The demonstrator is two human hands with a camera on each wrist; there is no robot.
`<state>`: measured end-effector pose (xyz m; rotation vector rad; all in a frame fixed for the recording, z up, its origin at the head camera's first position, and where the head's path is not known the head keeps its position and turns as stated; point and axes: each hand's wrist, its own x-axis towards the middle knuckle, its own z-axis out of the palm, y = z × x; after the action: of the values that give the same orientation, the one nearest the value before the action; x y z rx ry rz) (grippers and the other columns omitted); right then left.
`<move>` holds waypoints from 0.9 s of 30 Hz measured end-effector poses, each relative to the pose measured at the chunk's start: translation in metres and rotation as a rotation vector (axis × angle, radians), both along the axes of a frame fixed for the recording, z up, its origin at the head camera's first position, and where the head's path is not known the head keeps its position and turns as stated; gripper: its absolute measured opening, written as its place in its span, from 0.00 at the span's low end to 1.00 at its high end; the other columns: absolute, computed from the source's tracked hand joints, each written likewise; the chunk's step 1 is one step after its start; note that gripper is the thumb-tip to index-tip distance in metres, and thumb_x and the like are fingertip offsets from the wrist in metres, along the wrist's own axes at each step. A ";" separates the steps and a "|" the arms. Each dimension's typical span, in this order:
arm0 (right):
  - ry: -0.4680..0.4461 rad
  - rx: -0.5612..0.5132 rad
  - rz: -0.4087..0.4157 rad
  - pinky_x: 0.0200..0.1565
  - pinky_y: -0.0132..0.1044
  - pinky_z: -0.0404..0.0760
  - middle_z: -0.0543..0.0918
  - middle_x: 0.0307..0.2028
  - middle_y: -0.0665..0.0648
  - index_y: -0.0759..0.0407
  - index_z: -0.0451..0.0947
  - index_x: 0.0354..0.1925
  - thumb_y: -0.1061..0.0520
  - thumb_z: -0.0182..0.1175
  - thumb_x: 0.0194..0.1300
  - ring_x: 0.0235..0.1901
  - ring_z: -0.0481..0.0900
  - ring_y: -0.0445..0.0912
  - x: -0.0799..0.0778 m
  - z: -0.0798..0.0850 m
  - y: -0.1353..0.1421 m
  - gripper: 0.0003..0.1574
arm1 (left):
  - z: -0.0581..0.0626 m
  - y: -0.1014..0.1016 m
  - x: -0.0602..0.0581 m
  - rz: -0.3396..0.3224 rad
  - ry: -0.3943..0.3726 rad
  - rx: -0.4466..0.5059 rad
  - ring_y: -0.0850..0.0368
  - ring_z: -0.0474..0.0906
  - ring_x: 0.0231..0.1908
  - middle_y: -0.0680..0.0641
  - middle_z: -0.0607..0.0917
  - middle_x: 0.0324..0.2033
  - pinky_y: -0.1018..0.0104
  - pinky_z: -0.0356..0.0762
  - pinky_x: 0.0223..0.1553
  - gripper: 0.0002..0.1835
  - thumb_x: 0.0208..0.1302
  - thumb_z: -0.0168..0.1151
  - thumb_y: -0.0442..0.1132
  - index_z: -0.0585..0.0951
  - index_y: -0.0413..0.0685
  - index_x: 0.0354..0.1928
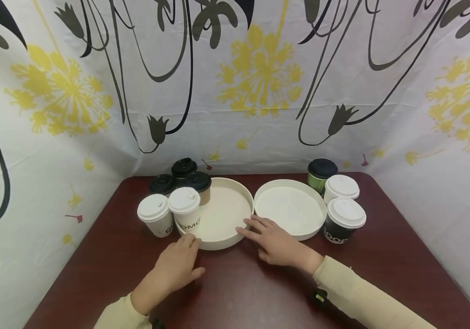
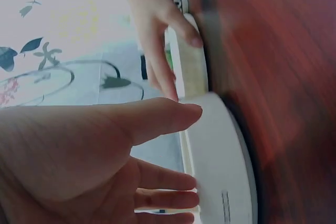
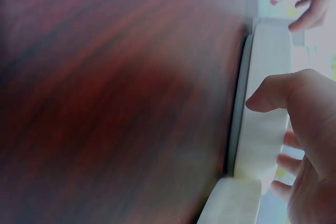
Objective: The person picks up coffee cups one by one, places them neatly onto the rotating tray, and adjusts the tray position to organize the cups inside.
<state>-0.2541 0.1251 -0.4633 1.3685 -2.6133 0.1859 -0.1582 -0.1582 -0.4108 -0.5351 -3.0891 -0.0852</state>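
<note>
Two round cream trays sit side by side on the table, the left tray [image 1: 228,214] and the right tray [image 1: 290,208]. At the left tray's front left rim is my left hand [image 1: 177,262], fingers extended and thumb apart. My right hand [image 1: 277,244] has its fingertips at that same tray's right rim, close to where the two trays meet. A white paper cup [image 1: 187,212] with a white lid and a brown cup [image 1: 205,195] with a black lid stand at the left side of the left tray. Both hands' fingers reach the tray wall [image 2: 215,150] in the left wrist view.
Left of the left tray stand another white cup [image 1: 158,221] and two black-lidded cups, their lids [image 1: 162,183] [image 1: 183,167] showing. Right of the right tray are a green cup [image 1: 317,183], a white-lidded cup [image 1: 341,187] and a black cup [image 1: 336,230]. A patterned cloth [image 1: 218,91] hangs behind.
</note>
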 end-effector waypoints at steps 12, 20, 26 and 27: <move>0.118 0.074 -0.067 0.68 0.55 0.70 0.71 0.69 0.59 0.43 0.58 0.75 0.55 0.67 0.56 0.69 0.67 0.58 0.020 -0.003 -0.017 0.51 | -0.010 0.028 0.003 -0.103 0.153 -0.131 0.49 0.77 0.52 0.45 0.78 0.51 0.56 0.80 0.52 0.40 0.53 0.72 0.57 0.74 0.40 0.63; 0.097 0.069 -0.060 0.70 0.52 0.67 0.70 0.70 0.54 0.40 0.57 0.75 0.55 0.64 0.58 0.71 0.66 0.52 0.015 -0.002 -0.014 0.50 | -0.013 0.025 0.005 -0.077 0.190 -0.159 0.49 0.77 0.53 0.45 0.78 0.48 0.55 0.80 0.51 0.40 0.50 0.74 0.56 0.75 0.42 0.62; 0.078 0.045 -0.027 0.69 0.52 0.68 0.69 0.70 0.56 0.39 0.58 0.75 0.56 0.65 0.56 0.72 0.65 0.53 0.007 -0.002 -0.006 0.51 | -0.013 0.013 0.004 -0.053 0.123 -0.105 0.47 0.76 0.54 0.44 0.77 0.49 0.53 0.79 0.53 0.39 0.51 0.74 0.53 0.74 0.40 0.63; 0.075 0.038 -0.021 0.68 0.53 0.68 0.69 0.70 0.56 0.39 0.58 0.75 0.57 0.65 0.56 0.72 0.65 0.53 0.005 -0.002 -0.005 0.51 | -0.013 0.011 0.004 -0.047 0.114 -0.097 0.47 0.76 0.54 0.43 0.77 0.49 0.53 0.79 0.53 0.39 0.52 0.74 0.52 0.74 0.40 0.63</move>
<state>-0.2487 0.1201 -0.4652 1.3326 -2.5810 0.0799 -0.1546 -0.1469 -0.4241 -0.5942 -2.9822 0.0926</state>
